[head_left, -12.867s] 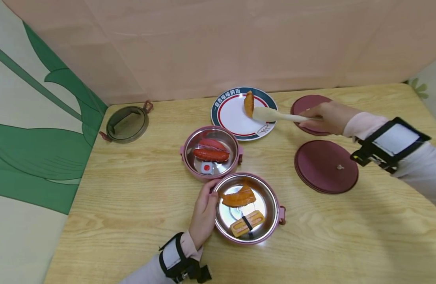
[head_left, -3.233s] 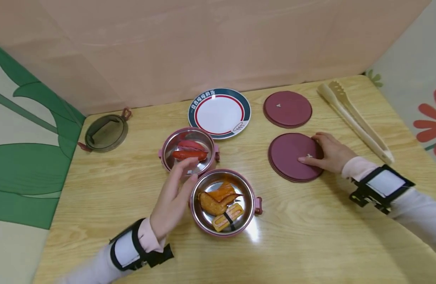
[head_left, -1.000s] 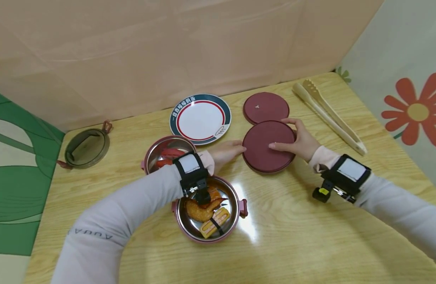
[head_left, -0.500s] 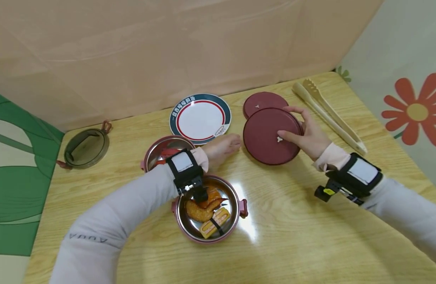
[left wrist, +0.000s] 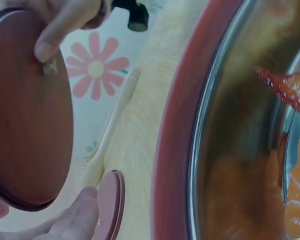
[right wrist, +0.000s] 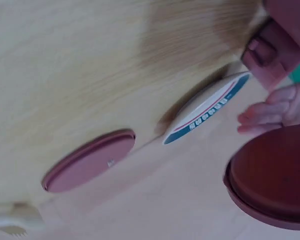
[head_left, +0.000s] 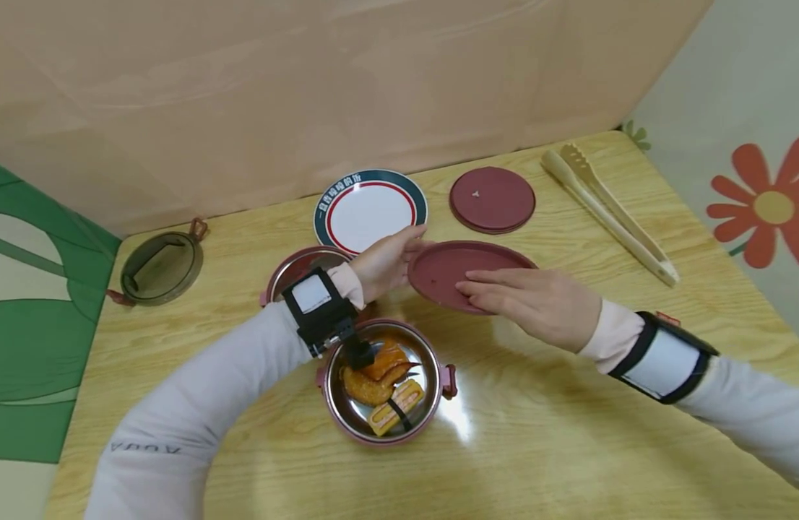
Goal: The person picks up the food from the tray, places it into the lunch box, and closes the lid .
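In the head view, my right hand [head_left: 542, 303] holds a round maroon lid [head_left: 445, 278], tilted above the table, its fingers lying across one face. The left wrist view shows that hand's thumb on the other face, by a small white valve. My left hand [head_left: 383, 267] is near the lid's left edge, fingers extended; whether they touch it I cannot tell. Below it stands a pink-rimmed steel bowl [head_left: 354, 426] holding a chicken wing [head_left: 367, 388], an orange salmon slice [head_left: 388, 359] and a yellow, black-banded food piece [head_left: 396, 408]. My left forearm partly covers a second bowl [head_left: 302, 258].
A white plate [head_left: 370, 217] with a blue rim lies at the back. To its right are another maroon lid [head_left: 493, 198] and beige tongs [head_left: 610, 213]. Far left on the table [head_left: 568, 448] lies a clear-topped lid [head_left: 162, 267] with clips.
Chicken wing went from plate to front bowl, and the tongs were set down at right. My right hand has lifted and turned the nearer maroon lid; my left hand came across beside it.
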A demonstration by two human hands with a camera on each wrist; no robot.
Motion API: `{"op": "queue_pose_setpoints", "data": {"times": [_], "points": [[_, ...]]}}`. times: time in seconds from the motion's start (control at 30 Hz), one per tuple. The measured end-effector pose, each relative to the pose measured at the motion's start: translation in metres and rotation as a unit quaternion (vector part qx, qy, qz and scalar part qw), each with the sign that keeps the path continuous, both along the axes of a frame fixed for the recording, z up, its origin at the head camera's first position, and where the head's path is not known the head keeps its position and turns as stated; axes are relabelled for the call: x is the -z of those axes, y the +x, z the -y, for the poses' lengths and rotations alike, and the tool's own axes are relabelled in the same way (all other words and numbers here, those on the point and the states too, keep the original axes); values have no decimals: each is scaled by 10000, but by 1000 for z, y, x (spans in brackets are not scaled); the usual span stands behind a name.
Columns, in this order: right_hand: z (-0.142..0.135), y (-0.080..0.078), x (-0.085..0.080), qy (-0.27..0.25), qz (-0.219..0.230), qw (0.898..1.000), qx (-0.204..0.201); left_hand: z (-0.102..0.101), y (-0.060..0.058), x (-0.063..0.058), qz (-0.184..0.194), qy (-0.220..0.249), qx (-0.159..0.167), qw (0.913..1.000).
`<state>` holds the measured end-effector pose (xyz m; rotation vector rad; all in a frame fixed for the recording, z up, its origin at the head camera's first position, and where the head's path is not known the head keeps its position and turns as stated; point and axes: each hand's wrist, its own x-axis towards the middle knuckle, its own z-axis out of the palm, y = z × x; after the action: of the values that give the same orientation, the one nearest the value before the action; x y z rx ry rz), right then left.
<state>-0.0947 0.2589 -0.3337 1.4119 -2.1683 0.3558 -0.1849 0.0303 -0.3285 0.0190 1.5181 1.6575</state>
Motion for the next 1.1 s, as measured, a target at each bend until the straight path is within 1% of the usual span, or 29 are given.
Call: {"op": "queue_pose_setpoints", "data": {"times": [0.03, 0.13, 0.2, 0.27, 0.4, 0.5, 0.57, 0.67, 0.77, 0.83, 0.9, 0.93, 0.97, 1.0, 1.03, 1.07, 1.1], "points": [[1, -1, 2, 82, -257, 9993, -244, 1, 0, 0, -53, -35, 44, 10000], [2, -3, 5, 476, -963, 9925, -580, 1, 1, 1, -179, -44, 113, 9998], [3, -2, 5, 664, -1218, 9881, -659, 1, 2, 2, -192, -52, 116, 9997], [5, -2, 5, 803, -1397, 9844, -699, 1, 3, 4, -117, -68, 123, 9998], [9, -1, 7, 706, -1470, 9832, -819, 1, 4, 6, 8, -164, 236, 9996], [11, -2, 7, 603, -1459, 9836, -869, 1, 6, 6, 27, -210, 198, 9996], [11, -3, 8, 527, -1415, 9844, -897, 2, 8, 5, 54, -221, 88, 9997], [11, -5, 9, 464, -1324, 9863, -873, 5, 12, 2, 150, -167, -186, 9996], [10, -9, 10, 516, -1249, 9882, -725, 11, 15, -2, 182, -26, -439, 9989], [9, -12, 11, 372, -1074, 9915, -636, 16, 17, -6, 194, 156, -645, 9976], [7, -15, 11, 103, -729, 9959, -521, 22, 18, -9, 144, 307, -881, 9955], [6, -16, 11, -160, -416, 9979, -459, 25, 19, -11, 117, 362, -1016, 9941], [5, -16, 11, -523, -54, 9978, -397, 28, 19, -12, 99, 469, -1166, 9920], [5, -16, 11, -922, 368, 9947, -281, 31, 21, -14, 87, 580, -1327, 9894], [4, -15, 10, -1331, 809, 9878, -73, 34, 22, -14, 66, 688, -1473, 9867], [5, -13, 9, -1778, 1350, 9747, 111, 38, 24, -15, 27, 795, -1602, 9839], [6, -11, 8, -2298, 1959, 9529, 289, 41, 26, -16, 5, 907, -1711, 9811]]}}
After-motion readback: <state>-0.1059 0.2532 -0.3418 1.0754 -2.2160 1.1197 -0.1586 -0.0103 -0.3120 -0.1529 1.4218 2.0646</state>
